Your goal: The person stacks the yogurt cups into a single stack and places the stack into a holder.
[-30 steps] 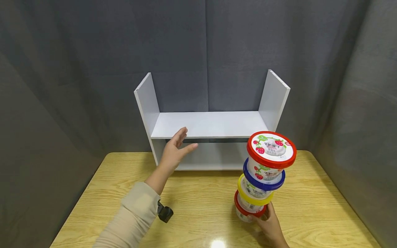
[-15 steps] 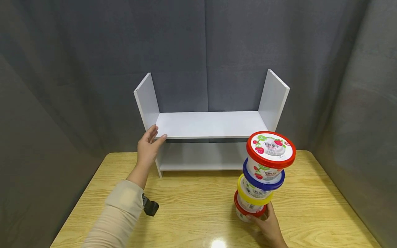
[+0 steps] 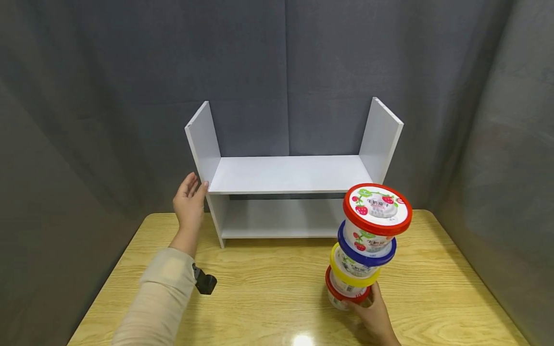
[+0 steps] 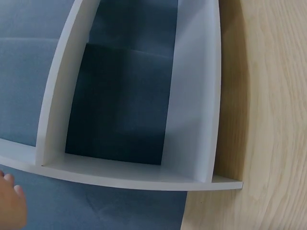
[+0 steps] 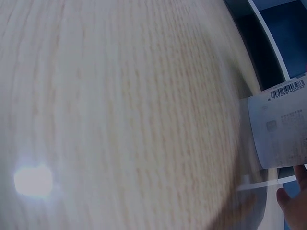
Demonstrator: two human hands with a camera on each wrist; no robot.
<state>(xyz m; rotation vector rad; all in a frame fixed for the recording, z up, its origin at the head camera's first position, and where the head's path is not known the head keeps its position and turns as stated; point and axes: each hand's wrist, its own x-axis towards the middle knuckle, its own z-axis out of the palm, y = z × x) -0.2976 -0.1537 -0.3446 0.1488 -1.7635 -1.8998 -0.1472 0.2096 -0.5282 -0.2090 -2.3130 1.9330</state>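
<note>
A stack of several white tubs with coloured lids stands at the right of the table in the head view. A red-lidded tub (image 3: 377, 211) with strawberries printed on it is on top. Below come a blue-lidded tub (image 3: 356, 264), a yellow-lidded tub (image 3: 344, 284) and another red-lidded tub (image 3: 335, 299). My right hand (image 3: 373, 315) grips the stack low down, its thumb in front; some fingers are hidden. A tub wall with a barcode (image 5: 280, 124) shows in the right wrist view. My left hand (image 3: 189, 204) is beside the shelf's left panel, holding nothing; contact is unclear.
A white two-level shelf unit (image 3: 290, 175) stands at the back of the wooden table (image 3: 259, 288). Its right panel (image 3: 383, 139) rises behind the stack. Grey curtains (image 3: 108, 96) hang behind and on both sides. A black wrist camera (image 3: 205, 282) sits at my left wrist.
My left hand has moved left, from in front of the shelf to outside its left panel. The right hand and the stack of tubs have stayed in place.
</note>
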